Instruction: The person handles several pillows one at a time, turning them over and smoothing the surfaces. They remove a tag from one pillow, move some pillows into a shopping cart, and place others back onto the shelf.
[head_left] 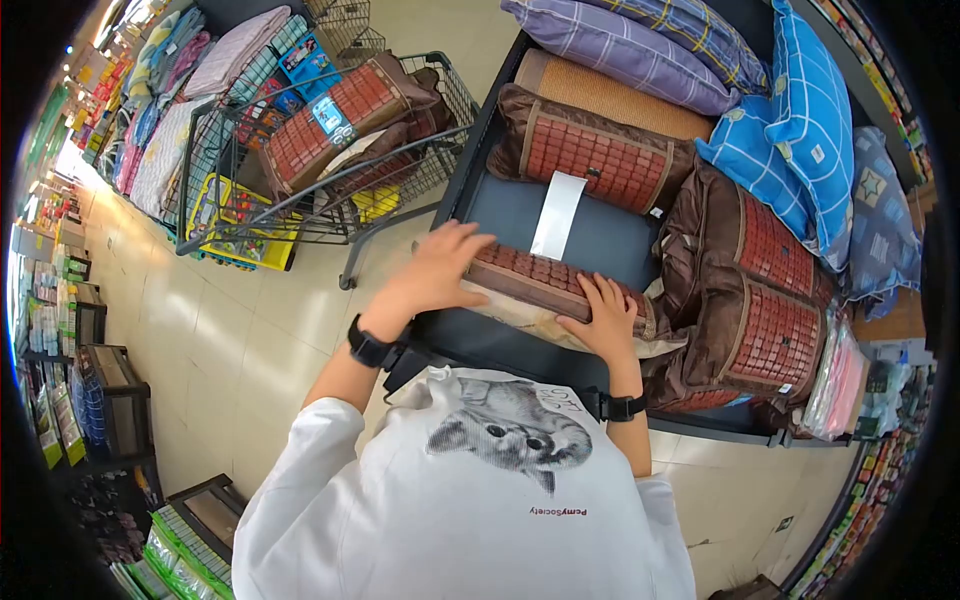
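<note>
A brown pillow (555, 275) with a reddish tile-beaded panel stands tilted on its long side at the near edge of the display bin, its pale underside facing me. My left hand (430, 272) is curved around its left end, thumb on the near face and fingers spread toward the far side. Over its top edge, toward the right end, lies my right hand (603, 318), fingers on the beaded panel and thumb on the pale side. Just beyond it, a white strip (558, 215) rests on the grey bin floor (615, 240).
Another beaded pillow (600, 155) lies farther back in the bin, with more brown pillows (770, 335) stacked at right. Blue checked pillows (815, 130) and a purple one (625, 50) are behind. A shopping cart (330, 215) holding pillows and a yellow basket (240, 220) stands left.
</note>
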